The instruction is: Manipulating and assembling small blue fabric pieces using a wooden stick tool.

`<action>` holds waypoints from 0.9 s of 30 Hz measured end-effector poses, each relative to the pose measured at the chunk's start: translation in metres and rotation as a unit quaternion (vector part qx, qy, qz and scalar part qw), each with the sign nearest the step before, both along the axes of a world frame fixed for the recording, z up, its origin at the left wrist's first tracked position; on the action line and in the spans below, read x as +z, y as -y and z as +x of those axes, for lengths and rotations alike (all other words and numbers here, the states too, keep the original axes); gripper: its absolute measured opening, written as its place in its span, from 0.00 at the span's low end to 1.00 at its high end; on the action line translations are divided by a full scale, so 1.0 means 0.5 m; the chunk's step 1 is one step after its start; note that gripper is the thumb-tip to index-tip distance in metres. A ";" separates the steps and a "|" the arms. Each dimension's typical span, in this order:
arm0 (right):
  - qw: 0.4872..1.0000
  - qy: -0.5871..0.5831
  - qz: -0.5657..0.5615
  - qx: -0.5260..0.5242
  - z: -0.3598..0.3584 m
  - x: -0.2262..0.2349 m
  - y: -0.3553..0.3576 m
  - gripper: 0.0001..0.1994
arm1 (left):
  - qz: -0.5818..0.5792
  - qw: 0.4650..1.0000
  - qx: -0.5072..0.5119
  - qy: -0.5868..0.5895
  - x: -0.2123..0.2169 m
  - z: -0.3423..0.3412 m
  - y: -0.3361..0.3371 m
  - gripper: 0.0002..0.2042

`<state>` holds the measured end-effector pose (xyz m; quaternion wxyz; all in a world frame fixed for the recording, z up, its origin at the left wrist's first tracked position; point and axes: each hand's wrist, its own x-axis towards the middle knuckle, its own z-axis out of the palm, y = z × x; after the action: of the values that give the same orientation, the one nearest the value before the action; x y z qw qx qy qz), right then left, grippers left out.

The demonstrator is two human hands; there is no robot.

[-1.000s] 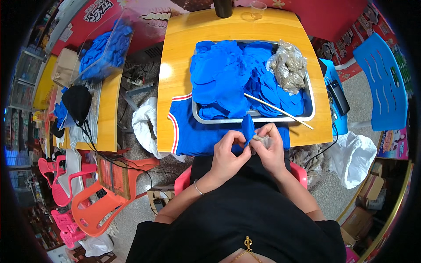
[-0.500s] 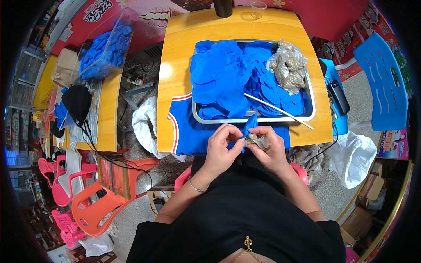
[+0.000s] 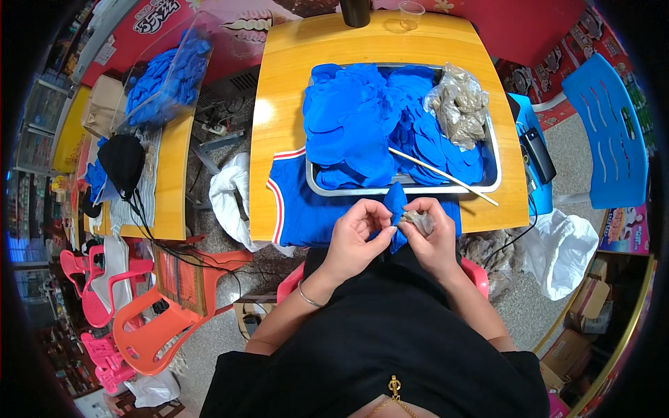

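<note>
My left hand pinches a small blue fabric piece at the near edge of the wooden table. My right hand holds the same piece from the right, with a wad of grey-brown stuffing between its fingers. Both hands touch over a blue garment with red and white trim that hangs off the table edge. Just beyond them stands a metal tray heaped with several blue fabric pieces.
A clear bag of grey-brown stuffing lies in the tray's right part, and a thin wooden stick leans across its rim. A blue chair is at the right, a white bag on the floor, orange and pink chairs at the left.
The blue piece has come slightly lower and closer to me, and the stuffing is now at its opening under my right fingers. The tray and table are unchanged.
</note>
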<state>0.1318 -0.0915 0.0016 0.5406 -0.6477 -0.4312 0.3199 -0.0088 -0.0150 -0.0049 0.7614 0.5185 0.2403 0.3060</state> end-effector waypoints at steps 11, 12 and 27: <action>0.975 0.176 0.130 -0.034 0.004 0.002 -0.032 0.10 | 0.238 0.963 0.093 -0.090 0.014 0.012 0.012 0.12; 0.985 0.125 0.118 -0.018 0.006 -0.006 -0.030 0.10 | 0.258 0.957 0.084 -0.104 0.021 0.011 0.014 0.12; 0.984 -0.165 0.031 0.060 0.017 -0.004 -0.005 0.11 | 0.206 0.961 0.183 -0.037 0.003 0.003 0.014 0.22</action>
<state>0.1402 -0.0890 -0.0002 0.6036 -0.5421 -0.3839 0.4410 -0.0074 -0.0221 -0.0032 0.5596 0.6224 0.2904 0.4638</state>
